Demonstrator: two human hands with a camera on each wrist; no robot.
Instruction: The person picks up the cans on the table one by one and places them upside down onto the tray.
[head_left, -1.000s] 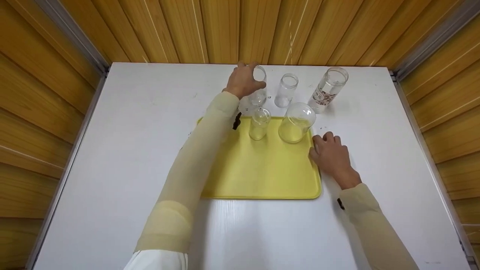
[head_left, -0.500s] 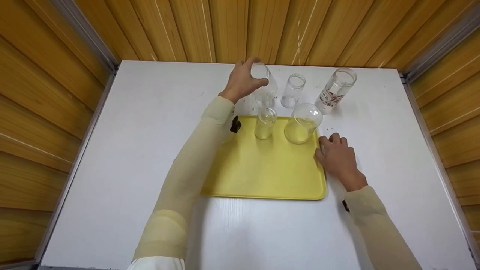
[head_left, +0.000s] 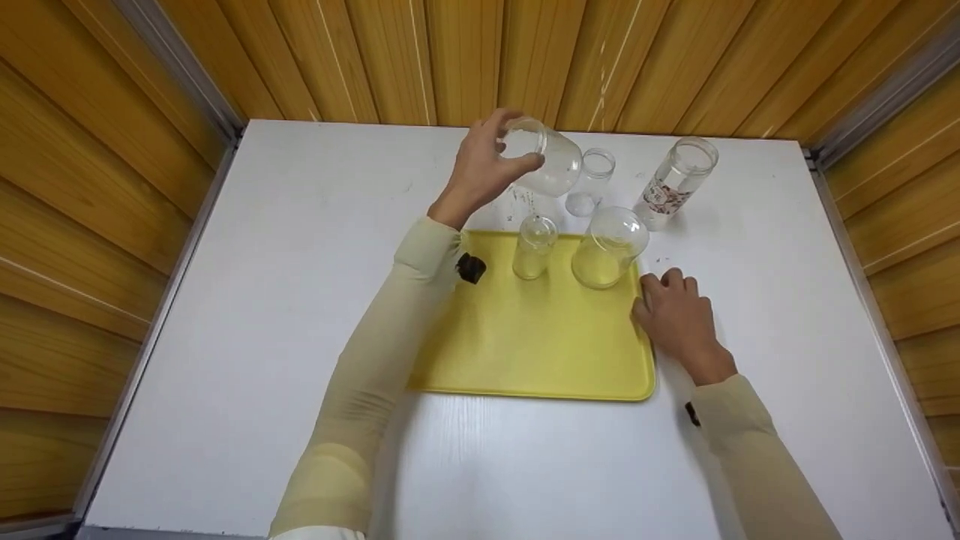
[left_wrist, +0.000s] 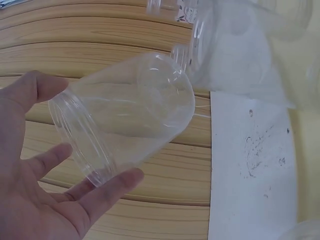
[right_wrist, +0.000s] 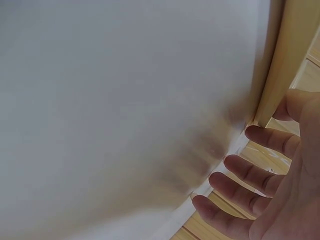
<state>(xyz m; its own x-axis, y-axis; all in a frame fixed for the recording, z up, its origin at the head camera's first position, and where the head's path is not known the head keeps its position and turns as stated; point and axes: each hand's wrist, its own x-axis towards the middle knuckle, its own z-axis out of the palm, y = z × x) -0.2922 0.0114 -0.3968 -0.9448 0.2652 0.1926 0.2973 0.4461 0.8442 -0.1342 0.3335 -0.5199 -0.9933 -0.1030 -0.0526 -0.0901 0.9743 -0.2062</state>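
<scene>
White table [head_left: 262, 300] boxed in by wooden plank walls [head_left: 465, 52] on three sides; yellow tray [head_left: 525, 345] near the middle, taken as reference for all positions.

Clear jar [head_left: 544, 154] raised off the table, above and just behind the back edge of the tray, tipped on its side with its mouth toward the left hand [head_left: 484, 169]. Gripped at the threaded rim by that hand, thumb on one side and fingers on the other; confirmed in the left wrist view, jar [left_wrist: 125, 117] empty, hand [left_wrist: 35, 195] curled round the mouth end.

Right hand [head_left: 675, 315] laid flat on the table against the right edge of the tray, fingers relaxed and spread, grasping nothing. Same hand [right_wrist: 280, 185] in the right wrist view, fingers extended beside the tray rim.

On the tray, back edge: small narrow bottle [head_left: 532, 247] upright, left of a wide glass beaker [head_left: 607, 247], also upright, at the back right corner.

Behind the tray, on the table: slim glass [head_left: 592, 180], partly hidden by the raised jar; tall jar with a printed label [head_left: 675, 184] further right, well apart from the tray's right back corner.

Pale sleeves on both arms; black clip [head_left: 470, 268] at the left cuff, over the tray's left back corner.
</scene>
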